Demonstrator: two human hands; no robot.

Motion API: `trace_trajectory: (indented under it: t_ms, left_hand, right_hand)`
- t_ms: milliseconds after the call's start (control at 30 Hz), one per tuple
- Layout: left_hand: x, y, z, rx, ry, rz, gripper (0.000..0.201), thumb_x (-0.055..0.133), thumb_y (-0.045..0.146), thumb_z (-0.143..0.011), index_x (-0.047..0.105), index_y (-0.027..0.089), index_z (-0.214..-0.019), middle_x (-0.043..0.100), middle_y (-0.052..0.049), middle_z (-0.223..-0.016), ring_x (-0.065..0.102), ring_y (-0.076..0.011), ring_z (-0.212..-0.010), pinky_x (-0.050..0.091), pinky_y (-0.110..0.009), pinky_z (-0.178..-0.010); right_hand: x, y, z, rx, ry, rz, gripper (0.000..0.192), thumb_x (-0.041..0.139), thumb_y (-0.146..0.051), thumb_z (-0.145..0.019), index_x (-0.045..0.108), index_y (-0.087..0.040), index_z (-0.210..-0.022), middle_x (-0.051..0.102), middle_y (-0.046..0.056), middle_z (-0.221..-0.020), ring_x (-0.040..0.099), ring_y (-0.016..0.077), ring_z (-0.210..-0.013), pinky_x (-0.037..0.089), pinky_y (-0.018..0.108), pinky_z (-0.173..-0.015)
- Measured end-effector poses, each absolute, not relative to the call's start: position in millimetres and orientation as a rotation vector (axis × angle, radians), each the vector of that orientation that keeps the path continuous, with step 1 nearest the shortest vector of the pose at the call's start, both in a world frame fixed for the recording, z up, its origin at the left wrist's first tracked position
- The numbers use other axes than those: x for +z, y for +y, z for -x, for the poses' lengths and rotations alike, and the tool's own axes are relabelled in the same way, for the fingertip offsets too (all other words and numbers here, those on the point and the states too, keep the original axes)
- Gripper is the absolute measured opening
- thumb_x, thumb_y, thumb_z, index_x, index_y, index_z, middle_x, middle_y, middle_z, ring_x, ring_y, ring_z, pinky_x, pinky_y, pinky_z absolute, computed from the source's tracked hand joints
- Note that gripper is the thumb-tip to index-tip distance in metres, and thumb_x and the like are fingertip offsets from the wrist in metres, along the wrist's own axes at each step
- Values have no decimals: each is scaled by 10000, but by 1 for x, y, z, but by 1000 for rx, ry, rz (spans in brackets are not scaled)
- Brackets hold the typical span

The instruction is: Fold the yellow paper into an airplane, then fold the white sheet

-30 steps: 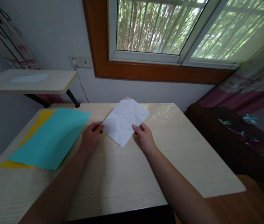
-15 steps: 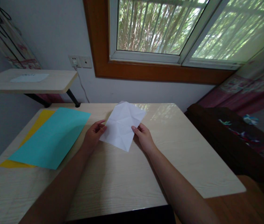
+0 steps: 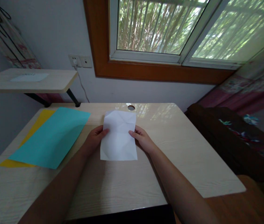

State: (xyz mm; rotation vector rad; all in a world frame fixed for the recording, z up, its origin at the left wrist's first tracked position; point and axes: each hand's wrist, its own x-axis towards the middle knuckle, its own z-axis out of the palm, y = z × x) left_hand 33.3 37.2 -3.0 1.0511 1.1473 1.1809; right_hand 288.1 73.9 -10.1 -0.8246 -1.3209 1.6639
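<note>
A creased white sheet of paper is held up over the desk, its long sides running away from me. My left hand pinches its left edge, thumb on top and fingers behind. On the opposite edge, my right hand grips the paper the same way, with the thumb over the front. The fingers behind the paper are partly hidden. To the left of my left hand, a turquoise sheet lies on the desk, overlapping a yellow sheet beneath it.
The pale wooden desk has a round cable hole at its back edge. A raised shelf on black legs stands at the back left, with a paper on it. A black object shows at the front edge.
The white paper has turned from a tilted, diamond-like position to nearly straight and come slightly closer to me. The cable hole behind it is now uncovered. Both hands keep hold of it.
</note>
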Motion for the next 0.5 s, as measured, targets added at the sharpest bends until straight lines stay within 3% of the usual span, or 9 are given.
trace_trajectory:
  t_ms: [300,500]
  left_hand:
    - [-4,36,-40,1137,997,-1305,772,796,446,-780,476,172,-1427,678,-130,-1255,668,-290,-1070,558,-325,-829]
    - [-7,42,-40,1237,1139,-1190,713,710,475,-856,462,194,-1463,694,-87,-1183,664,-236,-1006,545,-301,-800]
  right_hand:
    - [-22,79,-287,1550,-1371,918,441,732,-509,-846,667,-233,-1183,733,49,-1095,665,221,-909,538,326,-774]
    - [-24,79,-291,1476,-1583,957,452,684,-513,-887,665,-221,-1231,717,56,-1153,655,236,-979,531,347,-831]
